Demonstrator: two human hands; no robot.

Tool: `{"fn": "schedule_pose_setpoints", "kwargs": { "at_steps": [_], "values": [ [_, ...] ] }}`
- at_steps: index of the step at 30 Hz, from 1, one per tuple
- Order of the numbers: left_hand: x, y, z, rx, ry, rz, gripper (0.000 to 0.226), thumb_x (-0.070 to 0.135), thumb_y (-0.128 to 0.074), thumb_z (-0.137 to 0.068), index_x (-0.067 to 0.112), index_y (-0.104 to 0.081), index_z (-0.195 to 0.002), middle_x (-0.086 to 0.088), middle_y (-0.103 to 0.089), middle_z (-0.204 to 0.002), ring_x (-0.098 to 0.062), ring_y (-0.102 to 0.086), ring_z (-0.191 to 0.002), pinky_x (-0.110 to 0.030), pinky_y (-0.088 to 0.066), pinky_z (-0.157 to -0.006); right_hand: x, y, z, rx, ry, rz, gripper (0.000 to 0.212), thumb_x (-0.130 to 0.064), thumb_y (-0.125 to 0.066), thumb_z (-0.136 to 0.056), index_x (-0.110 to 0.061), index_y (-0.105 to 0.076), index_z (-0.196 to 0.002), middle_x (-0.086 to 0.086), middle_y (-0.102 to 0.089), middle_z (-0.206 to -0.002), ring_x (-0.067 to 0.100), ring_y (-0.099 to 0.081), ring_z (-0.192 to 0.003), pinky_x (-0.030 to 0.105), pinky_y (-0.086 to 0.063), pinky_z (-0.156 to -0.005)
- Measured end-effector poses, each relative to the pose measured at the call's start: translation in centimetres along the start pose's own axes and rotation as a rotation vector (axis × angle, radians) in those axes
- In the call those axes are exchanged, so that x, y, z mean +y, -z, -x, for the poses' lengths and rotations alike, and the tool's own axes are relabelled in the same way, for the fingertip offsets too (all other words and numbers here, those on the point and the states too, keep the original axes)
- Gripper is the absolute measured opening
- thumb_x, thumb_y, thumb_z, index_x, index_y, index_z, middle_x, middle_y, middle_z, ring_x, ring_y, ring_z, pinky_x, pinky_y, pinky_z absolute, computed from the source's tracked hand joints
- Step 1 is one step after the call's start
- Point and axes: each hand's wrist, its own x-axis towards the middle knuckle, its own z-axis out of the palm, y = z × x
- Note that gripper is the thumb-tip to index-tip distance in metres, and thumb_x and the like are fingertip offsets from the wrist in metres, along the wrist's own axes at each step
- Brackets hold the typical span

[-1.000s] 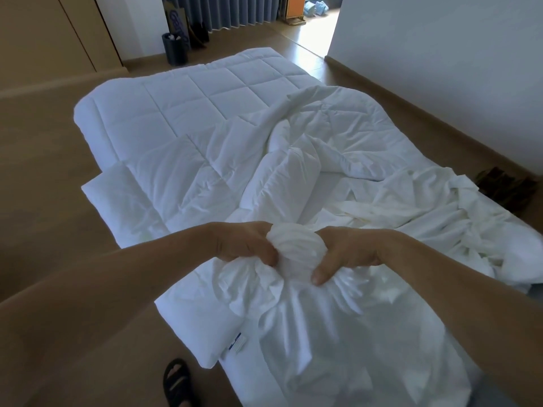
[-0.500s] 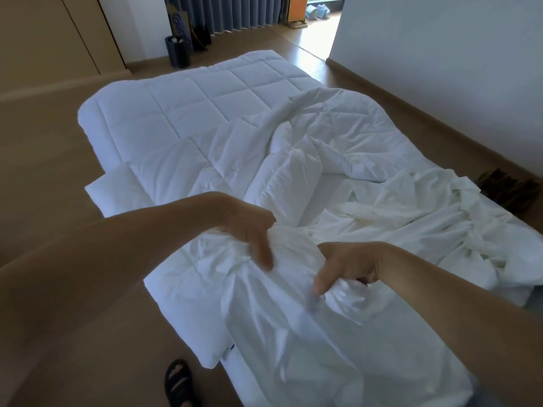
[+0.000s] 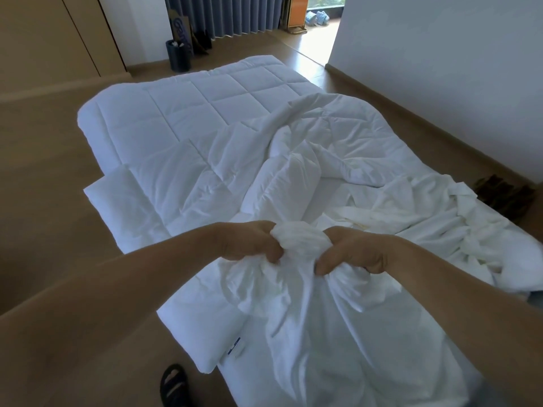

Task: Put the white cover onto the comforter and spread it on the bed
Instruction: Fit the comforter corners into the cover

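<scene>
Both hands meet at the centre of the frame, low down. The left hand (image 3: pixel 249 242) and the right hand (image 3: pixel 357 249) each grip the same bunched-up wad of the white cover (image 3: pixel 296 318). Their fingers are curled tight into the cloth and the thumbs point down toward the lower edge. The two hands are close together, with only the gathered knot of fabric between them.

From that knot the cover hangs and fans out across the lower centre and lower right of the frame, and more of it lies crumpled at the right. The quilted comforter (image 3: pixel 191 113) fills the upper centre. It is flat and smooth at the far end and rumpled nearer the hands, and one corner sticks out at the left.

A small tag (image 3: pixel 235 346) with a blue stripe sits on the comforter's near edge, lower centre; its print is too small to read. At the top of the frame a cardboard box (image 3: pixel 179 24) carries blue lettering that cannot be made out with certainty, with a dark bin (image 3: pixel 179 55) just below it and a grey curtain (image 3: pixel 223 13) beside it. A black sandal (image 3: pixel 173 383) lies on the wooden floor (image 3: pixel 44 186) at the bottom edge.
</scene>
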Motion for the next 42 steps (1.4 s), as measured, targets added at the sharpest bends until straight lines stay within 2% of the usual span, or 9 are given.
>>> {"fn": "schedule_pose_setpoints", "kwargs": {
  "at_steps": [5,9,13,19,27,32,36,40,42],
  "values": [
    [-0.5,-0.3,0.1,-0.062,-0.015,0.168,0.049,0.001,-0.061,-0.050,-0.001,-0.065,-0.098,-0.012,-0.068,-0.083,-0.027,-0.067,-0.077,-0.034,-0.057,-0.068,-0.2,0.4,0.1,0.036,0.041,-0.028,0.029,0.010,-0.067,-0.076,-0.006,-0.073,-0.100,0.015,-0.074,-0.095,0.030,-0.070,-0.090,0.037,-0.056,-0.081],
    [-0.5,-0.2,0.1,-0.087,0.076,0.280,0.069,0.011,-0.063,-0.039,-0.009,-0.061,-0.105,-0.017,-0.062,-0.082,-0.034,-0.059,-0.078,-0.038,-0.051,-0.075,-0.6,1.0,0.4,0.015,-0.004,-0.135,0.031,-0.005,-0.068,-0.064,-0.005,-0.075,-0.094,0.017,-0.071,-0.090,0.029,-0.068,-0.081,0.037,-0.055,-0.075],
    [0.6,0.9,0.7,-0.241,0.128,0.120,0.060,0.022,-0.075,-0.062,0.001,-0.067,-0.117,-0.026,-0.065,-0.120,-0.037,-0.062,-0.106,-0.045,-0.051,-0.095,-1.5,0.8,1.2,-0.199,-0.063,0.065,0.020,0.001,-0.076,-0.077,-0.017,-0.076,-0.085,0.004,-0.074,-0.084,0.018,-0.071,-0.076,0.030,-0.056,-0.070],
    [3.0,2.0,1.2,-0.082,0.061,-0.454,0.025,0.019,-0.077,-0.060,0.012,-0.074,-0.085,0.000,-0.074,-0.083,-0.021,-0.071,-0.081,-0.033,-0.057,-0.074,-1.9,-0.3,0.6,-0.220,-0.135,0.204,0.023,0.005,-0.071,-0.079,-0.017,-0.077,-0.081,0.004,-0.075,-0.083,0.020,-0.071,-0.076,0.030,-0.056,-0.070],
    [0.4,1.6,0.8,0.022,-0.077,0.062,0.036,-0.003,-0.056,-0.061,0.013,-0.067,-0.092,-0.001,-0.070,-0.078,-0.017,-0.067,-0.075,-0.030,-0.055,-0.066,-2.0,0.6,-0.5,0.037,0.030,0.025,0.027,-0.004,-0.076,-0.068,-0.006,-0.075,-0.095,0.011,-0.074,-0.088,0.024,-0.071,-0.081,0.037,-0.056,-0.079],
    [0.6,1.1,1.3,-0.042,-0.069,0.136,0.032,-0.004,-0.048,-0.055,0.012,-0.072,-0.068,-0.003,-0.065,-0.065,-0.018,-0.064,-0.060,-0.027,-0.053,-0.056,-1.8,0.8,0.0,-0.177,-0.061,0.178,0.022,0.002,-0.076,-0.078,-0.016,-0.071,-0.089,0.000,-0.072,-0.081,0.016,-0.069,-0.077,0.029,-0.055,-0.073],
    [1.0,1.9,0.7,-0.063,0.001,0.127,0.028,0.000,-0.051,-0.050,0.008,-0.073,-0.066,-0.010,-0.065,-0.065,-0.027,-0.062,-0.063,-0.032,-0.051,-0.064,-1.7,0.0,-0.5,-0.273,-0.099,0.242,0.024,-0.004,-0.080,-0.071,-0.022,-0.068,-0.083,-0.007,-0.068,-0.076,0.011,-0.066,-0.076,0.027,-0.053,-0.072],
    [1.3,3.0,0.7,-0.124,0.142,-0.009,0.052,0.025,-0.077,-0.058,0.005,-0.073,-0.105,-0.020,-0.072,-0.106,-0.039,-0.068,-0.099,-0.048,-0.054,-0.091,-1.9,0.1,-0.9,-0.275,-0.131,0.208,0.024,0.000,-0.076,-0.076,-0.023,-0.075,-0.083,0.000,-0.073,-0.083,0.018,-0.070,-0.078,0.031,-0.055,-0.070],
    [1.8,2.8,0.9,-0.116,0.160,-0.196,0.054,0.032,-0.085,-0.056,0.010,-0.073,-0.104,-0.012,-0.075,-0.105,-0.031,-0.071,-0.099,-0.045,-0.057,-0.090,-1.4,0.5,-1.0,-0.280,-0.140,0.121,0.026,0.001,-0.074,-0.071,-0.016,-0.076,-0.090,0.005,-0.073,-0.086,0.021,-0.070,-0.079,0.031,-0.056,-0.069]
  ]
}}
